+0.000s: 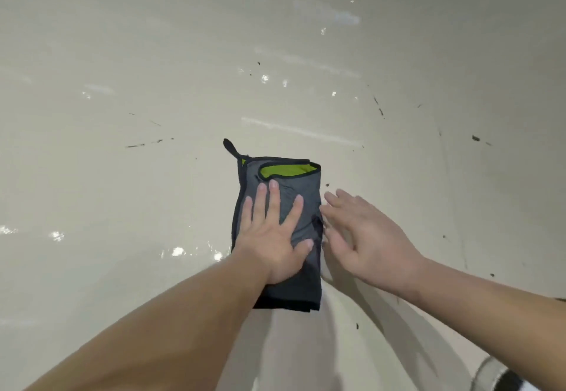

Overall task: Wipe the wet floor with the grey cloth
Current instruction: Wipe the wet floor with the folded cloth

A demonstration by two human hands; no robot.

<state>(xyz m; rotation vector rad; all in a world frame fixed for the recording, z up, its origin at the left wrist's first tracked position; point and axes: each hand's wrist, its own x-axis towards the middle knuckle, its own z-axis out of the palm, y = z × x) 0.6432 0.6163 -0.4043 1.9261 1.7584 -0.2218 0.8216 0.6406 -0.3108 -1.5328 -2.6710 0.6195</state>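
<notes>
two bare forearms reach in from the near edge. the left hand (272,237) lies flat, palm down, fingers spread, pressing the grey cloth (284,225) without gripping it. the right hand (361,234) is loose and unclenched, fingers extended, at the cloth's right edge (blurred, so whether its fingertips touch the fabric i cannot tell). one cloth, folded into a rough rectangle, soft fabric with dark trim, a lime-green lining (286,170) showing at its far end and one small dark loop (230,146) at the far left corner. it lies mid-frame on the glossy cream floor (122,54), which carries scattered bright wet glints and dark specks beyond.
</notes>
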